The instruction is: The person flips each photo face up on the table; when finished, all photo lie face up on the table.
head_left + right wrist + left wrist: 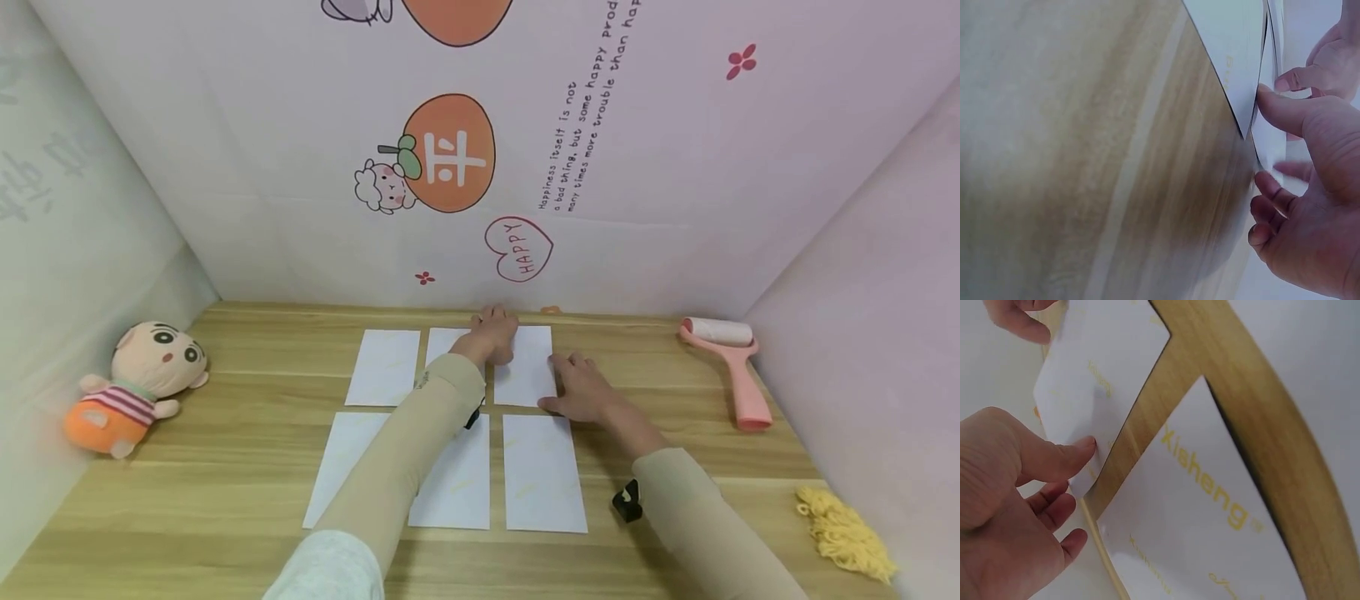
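Work seems to centre on the far-right white sheet [528,375], one of six, lying flat on the table [247,400] between the fingers of the left hand [492,335] and those of the right hand [583,390]. From where I stand, the left fingers look relaxed and a little apart at the far edge, the thumb resting on the paper near the corner; I see no firm grip. The right hand is spread wide along the other side, thumb by the near corner, forefinger farther up, clasping nothing. I'd call this step squaring that sheet up with the far-middle sheet [444,342], to the left of the left fingers, and the near-right sheet [543,475], on the near side of the right thumb. The gaps look fairly even already. The next move, I reckon, calls for a light nudge at most, then raising the fingertips straight up so nothing drags.
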`<state>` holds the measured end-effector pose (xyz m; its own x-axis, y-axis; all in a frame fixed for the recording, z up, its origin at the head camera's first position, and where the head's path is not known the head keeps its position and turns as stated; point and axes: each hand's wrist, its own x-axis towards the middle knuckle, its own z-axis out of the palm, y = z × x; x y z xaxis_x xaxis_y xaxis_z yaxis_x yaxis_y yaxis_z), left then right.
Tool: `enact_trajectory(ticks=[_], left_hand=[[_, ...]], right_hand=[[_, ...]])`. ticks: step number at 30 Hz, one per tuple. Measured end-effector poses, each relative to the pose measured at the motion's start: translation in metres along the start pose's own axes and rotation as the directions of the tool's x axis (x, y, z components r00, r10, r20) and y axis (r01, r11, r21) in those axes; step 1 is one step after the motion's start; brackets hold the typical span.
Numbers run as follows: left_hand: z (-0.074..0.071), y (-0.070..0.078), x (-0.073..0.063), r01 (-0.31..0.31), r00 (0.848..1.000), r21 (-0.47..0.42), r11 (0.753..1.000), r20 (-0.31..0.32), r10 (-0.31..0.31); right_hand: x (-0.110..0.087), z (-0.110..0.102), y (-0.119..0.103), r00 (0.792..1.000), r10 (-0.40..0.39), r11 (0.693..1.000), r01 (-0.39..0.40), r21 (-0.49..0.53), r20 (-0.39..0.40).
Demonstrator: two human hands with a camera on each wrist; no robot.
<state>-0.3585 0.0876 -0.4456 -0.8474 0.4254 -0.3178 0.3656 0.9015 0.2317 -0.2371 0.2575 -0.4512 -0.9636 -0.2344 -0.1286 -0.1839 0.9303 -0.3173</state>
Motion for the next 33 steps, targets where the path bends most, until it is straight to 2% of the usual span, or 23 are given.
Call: enact_trajectory(ticks=[4, 7, 11, 15, 20, 24, 27, 30, 33], left_hand=[[-0.001, 0.003, -0.009, -0.003, 1.0, -0.058, 0.998, -0.031, 0.001], [-0.003, 0.005, -0.018, -0.027, 0.997, -0.083, 0.996, -0.072, 0.021], [-0.005, 0.004, -0.027, -0.054, 0.992, -0.105, 0.993, -0.116, 0.042], [-0.004, 0.003, -0.027, -0.062, 0.99, -0.146, 0.987, -0.133, 0.043], [-0.003, 0.002, -0.019, -0.052, 0.992, -0.223, 0.973, -0.12, 0.026], [-0.004, 0.005, -0.012, -0.036, 0.994, -0.285, 0.958, -0.114, 0.003], [-0.005, 0.008, -0.011, 0.003, 0.993, -0.337, 0.942, -0.111, -0.043], [-0.008, 0.011, -0.014, 0.039, 0.987, -0.373, 0.927, -0.128, -0.093], [-0.009, 0.014, -0.016, 0.053, 0.978, -0.374, 0.926, -0.167, -0.124]], right_hand=[[-0.001, 0.0, -0.001, 0.999, 0.034, 0.999, -0.034, -0.015, 0.006], [-0.002, 0.0, -0.002, 0.999, 0.042, 0.999, -0.042, -0.017, 0.013], [-0.002, 0.001, -0.003, 0.999, 0.054, 0.998, -0.054, 0.017, 0.002], [-0.002, 0.001, -0.004, 0.997, 0.067, 0.994, -0.065, 0.083, -0.023], [-0.002, 0.004, -0.002, 0.997, 0.061, 0.99, -0.053, 0.134, -0.055], [-0.004, 0.005, 0.0, 0.997, 0.037, 0.984, -0.023, 0.178, -0.074], [-0.006, 0.005, 0.002, 0.997, 0.017, 0.977, 0.0, 0.213, -0.078], [-0.009, 0.006, 0.003, 0.996, -0.024, 0.973, 0.043, 0.227, -0.084], [-0.011, 0.006, 0.004, 0.993, -0.065, 0.967, 0.088, 0.239, -0.102]])
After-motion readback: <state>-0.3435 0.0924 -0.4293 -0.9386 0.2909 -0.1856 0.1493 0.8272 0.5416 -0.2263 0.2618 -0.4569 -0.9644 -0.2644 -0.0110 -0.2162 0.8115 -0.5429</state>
